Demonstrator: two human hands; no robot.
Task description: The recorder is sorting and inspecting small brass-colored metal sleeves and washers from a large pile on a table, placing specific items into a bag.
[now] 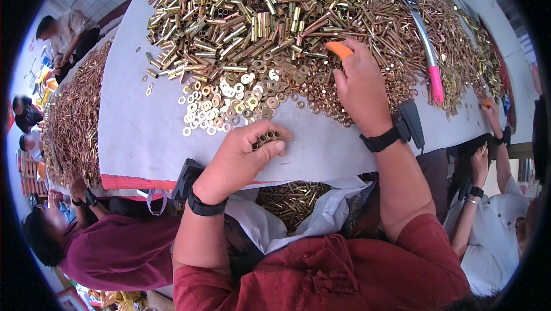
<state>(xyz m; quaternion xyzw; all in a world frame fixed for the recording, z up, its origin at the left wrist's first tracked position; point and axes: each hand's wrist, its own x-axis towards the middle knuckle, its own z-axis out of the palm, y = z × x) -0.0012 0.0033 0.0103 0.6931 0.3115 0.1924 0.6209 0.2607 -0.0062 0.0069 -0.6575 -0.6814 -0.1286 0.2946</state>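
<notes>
My left hand (244, 153) is closed around several short metal tubes (267, 137), held side by side with their round open ends facing up. It is just above the near part of the table, below a patch of loose flat washers (215, 107). Farther right, my right hand (364, 84) reaches over small nuts (321, 95) at the edge of the heap. An orange finger cover (339, 51) is on its outstretched finger, and the thumb stands apart from it. Nothing shows between them; the other fingers are partly hidden. Beyond both hands lies a large heap of brassy tubes (252, 21).
A tool with a pink handle (436, 84) and long metal shaft lies on the bolts (390, 1) at right. Below the table edge, a white bag (261, 228) holds metal pieces. Co-workers sit at left (115, 248) and right (493, 236); another heap (77, 116) is on the left table.
</notes>
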